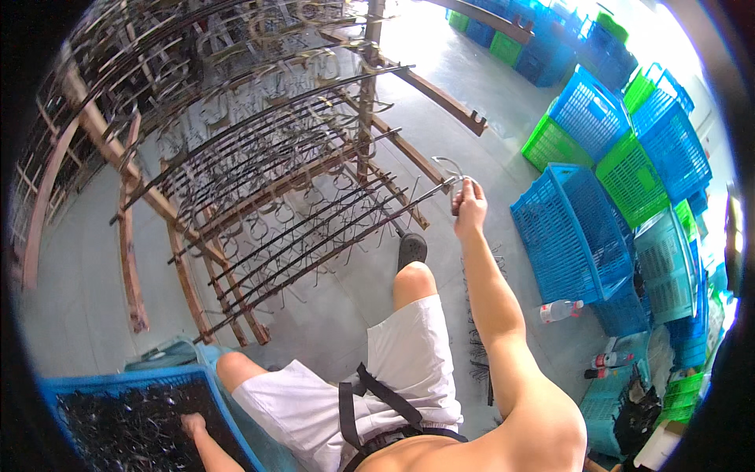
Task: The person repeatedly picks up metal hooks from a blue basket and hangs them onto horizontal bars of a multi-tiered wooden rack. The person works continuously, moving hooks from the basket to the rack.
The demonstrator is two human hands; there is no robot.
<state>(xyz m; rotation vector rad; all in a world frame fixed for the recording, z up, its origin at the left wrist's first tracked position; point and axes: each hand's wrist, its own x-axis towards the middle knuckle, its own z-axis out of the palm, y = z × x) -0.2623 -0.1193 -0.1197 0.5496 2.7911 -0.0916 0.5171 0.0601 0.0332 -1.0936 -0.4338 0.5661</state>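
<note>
My right hand (470, 205) is stretched out in front and grips a thin, shiny curved metal piece (453, 165). That piece is at the end of a dark metal rod (407, 207) lying across the lower rack; whether it hangs on the rod I cannot tell. My left hand (193, 423) is low on the left, at a blue plastic basket (127, 379) full of small glossy black pieces (118, 422). Its fingertips are against the pieces, and whether it holds any is hidden.
A rack with brown metal arms (448, 100) carries rods with many curved pieces (265, 118). Blue crates (566, 236) and green crates (634, 177) are stacked on the right. A plastic bottle (557, 311) lies beside them. A strip of dark wiry pieces (479, 354) lies right of my leg.
</note>
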